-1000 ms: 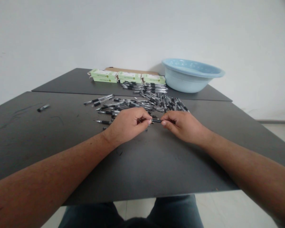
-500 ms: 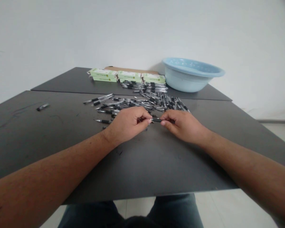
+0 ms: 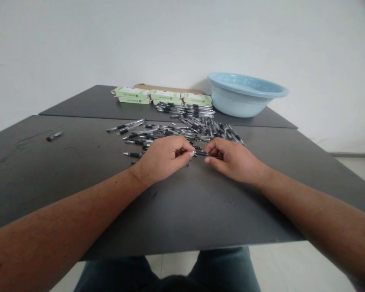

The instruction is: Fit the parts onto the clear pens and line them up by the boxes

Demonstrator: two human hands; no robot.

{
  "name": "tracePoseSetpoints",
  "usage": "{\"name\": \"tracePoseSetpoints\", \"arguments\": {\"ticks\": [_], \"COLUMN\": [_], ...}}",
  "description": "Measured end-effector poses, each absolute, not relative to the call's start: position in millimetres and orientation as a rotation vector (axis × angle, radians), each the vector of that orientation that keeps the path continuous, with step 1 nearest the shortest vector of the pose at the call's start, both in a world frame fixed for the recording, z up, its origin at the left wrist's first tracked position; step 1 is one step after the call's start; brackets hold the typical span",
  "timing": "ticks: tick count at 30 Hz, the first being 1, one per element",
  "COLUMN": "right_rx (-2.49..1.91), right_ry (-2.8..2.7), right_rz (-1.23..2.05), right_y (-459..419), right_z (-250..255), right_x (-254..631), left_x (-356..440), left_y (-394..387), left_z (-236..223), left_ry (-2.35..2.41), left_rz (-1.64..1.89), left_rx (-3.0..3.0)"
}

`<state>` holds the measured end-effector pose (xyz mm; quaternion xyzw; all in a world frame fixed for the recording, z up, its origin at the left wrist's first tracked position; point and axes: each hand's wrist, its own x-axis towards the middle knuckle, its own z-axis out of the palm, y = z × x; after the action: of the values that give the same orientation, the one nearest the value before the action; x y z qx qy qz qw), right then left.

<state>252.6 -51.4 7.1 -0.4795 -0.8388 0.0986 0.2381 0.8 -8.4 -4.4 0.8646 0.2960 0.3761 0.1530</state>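
Over the near side of a heap of pens [image 3: 182, 130], my two hands meet at one pen [image 3: 201, 153] with a black grip, lying level between them. My left hand [image 3: 167, 158] pinches its silvery tip end between thumb and forefinger. Around the grip and barrel, my right hand [image 3: 231, 159] is loosely curled, thumb and forefinger slightly parted so more of the barrel shows. The pen's far end is hidden in the right palm. Loose pens lie beside and behind the left hand, among them a pen [image 3: 132, 154] with a pointed tip.
Green and white boxes [image 3: 166, 96] stand stacked at the back, with a row of pens [image 3: 185, 109] before them. A light blue basin [image 3: 240, 99] sits at the back right. One pen cap [image 3: 54, 136] lies far left on the dark table [image 3: 182, 215].
My right thumb and forefinger have loosened and parted a little, baring more of the pen's grip. My left hand keeps its pinch in the same place.
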Motion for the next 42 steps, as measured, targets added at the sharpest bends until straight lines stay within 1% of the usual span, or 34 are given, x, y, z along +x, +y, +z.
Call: {"name": "tracePoseSetpoints", "arguments": {"ticks": [4, 8, 13, 19, 25, 31, 36, 42], "right_rx": [-1.291, -1.302, -1.271, -1.316, -1.184, -1.306, -1.243, -1.369], "right_ry": [-2.379, -2.308, -2.364, -2.238, -2.365, -2.327, -2.428, -2.292], "right_rz": [0.237, 0.26, 0.242, 0.239, 0.171, 0.17, 0.173, 0.214], "right_y": [-50.1, -49.8, -50.0, -49.9, -49.0, -50.5, -49.7, -50.2], "right_z": [5.5, 5.6, 6.4, 5.4, 8.1, 9.5, 7.6, 8.8], "right_x": [253.4, 253.2, 252.3, 252.9, 254.3, 257.1, 260.4, 260.0], "left_x": [1.0, 1.3, 0.8, 0.7, 0.9, 2.4, 3.7, 3.9], "left_y": [-8.0, -8.2, -8.7, -8.2, -10.4, -12.4, -12.7, -12.6], "left_z": [-4.6, -3.8, -3.9, -4.7, -3.8, -5.2, -7.0, -8.3], "left_ry": [0.839, 0.832, 0.833, 0.85, 0.836, 0.819, 0.765, 0.758], "left_rz": [1.087, 1.096, 1.088, 1.087, 1.042, 1.054, 1.076, 1.083], "left_rx": [2.488, 2.488, 2.493, 2.493, 2.472, 2.414, 2.389, 2.389]}}
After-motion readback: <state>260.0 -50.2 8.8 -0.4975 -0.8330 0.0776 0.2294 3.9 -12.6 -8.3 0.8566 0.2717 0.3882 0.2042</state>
